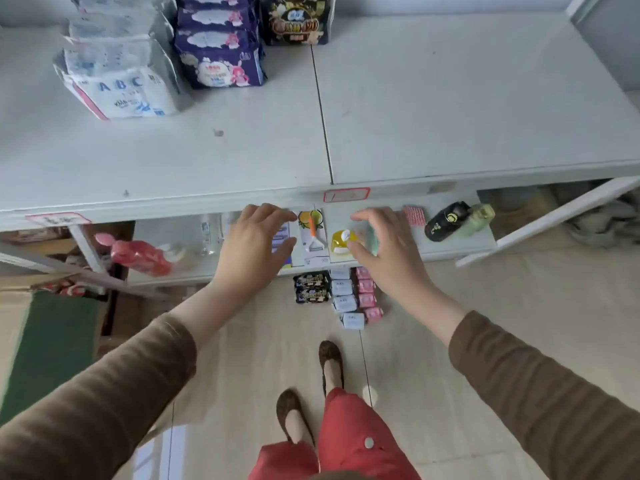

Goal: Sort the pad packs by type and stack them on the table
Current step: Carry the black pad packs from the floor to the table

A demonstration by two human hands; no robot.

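Note:
On the grey table [450,109] at the back left stand three stacks: white ABC packs [121,71], purple packs with a pink rabbit [220,46], and a black and gold pack [296,20]. On the floor below the table edge lie more packs in rows: two black ones [311,289], several white ones [346,299] and several pink ones [367,296]. My left hand [254,247] and my right hand [384,251] hover side by side in front of the table's edge, fingers spread and relaxed. Neither hand holds anything.
A lower shelf [460,244] under the table carries a peeler card [313,237], a yellow item [343,242], a black bottle [446,221], a green bottle [479,220] and a red bottle [142,256]. Cardboard boxes [20,299] stand at the left. My feet [311,393] stand on the tiled floor.

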